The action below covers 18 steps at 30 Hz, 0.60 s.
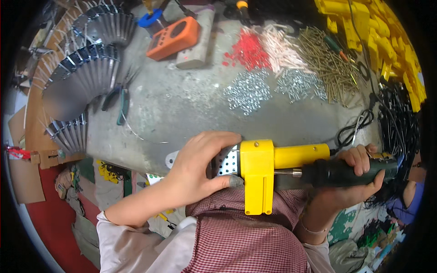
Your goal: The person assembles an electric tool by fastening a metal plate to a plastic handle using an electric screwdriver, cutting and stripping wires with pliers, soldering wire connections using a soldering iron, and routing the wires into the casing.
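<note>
My left hand (195, 161) is closed round the perforated metal sleeve (227, 161) of a yellow tool housing (257, 173), its thumb at the near side and fingers over the far side. The housing lies crosswise in front of my checked apron, with a yellow handle (302, 153) extending right. My right hand (357, 175) grips a dark electric screwdriver (327, 174), held level and pointing left. Its metal bit (291, 172) reaches the right side of the housing; the tip's exact contact is hidden.
Small silver fasteners (248, 91), red pieces (248, 50), white pieces (280, 48) and long brass-coloured screws (325, 59) lie in heaps on the worktable (191, 113). Yellow housings (378, 36) are piled far right. Pliers (123, 102) and an orange meter-like box (174, 38) sit left.
</note>
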Tool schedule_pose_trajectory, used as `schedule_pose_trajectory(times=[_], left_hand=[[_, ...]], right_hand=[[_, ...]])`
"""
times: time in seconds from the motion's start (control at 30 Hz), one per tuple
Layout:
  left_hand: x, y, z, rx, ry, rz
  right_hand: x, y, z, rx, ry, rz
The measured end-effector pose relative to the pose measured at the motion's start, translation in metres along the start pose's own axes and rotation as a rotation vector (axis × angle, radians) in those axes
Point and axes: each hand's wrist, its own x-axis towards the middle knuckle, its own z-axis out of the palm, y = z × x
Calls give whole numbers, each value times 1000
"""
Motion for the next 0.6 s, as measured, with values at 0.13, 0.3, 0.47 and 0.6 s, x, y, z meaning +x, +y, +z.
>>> schedule_pose_trajectory(times=[0.13,0.3,0.47,0.6], left_hand=[[35,-21,-21,181,152,66],[62,-48,-17,306,176,146],[33,-46,-28,297,128,96],[19,-35,-31,112,197,17]], right_hand=[[-5,0,2,-35,-7,-35],[-8,-1,1,-25,7,-12],[-9,0,1,-23,56,-42],[-6,-3,-5,-23,-5,-22]])
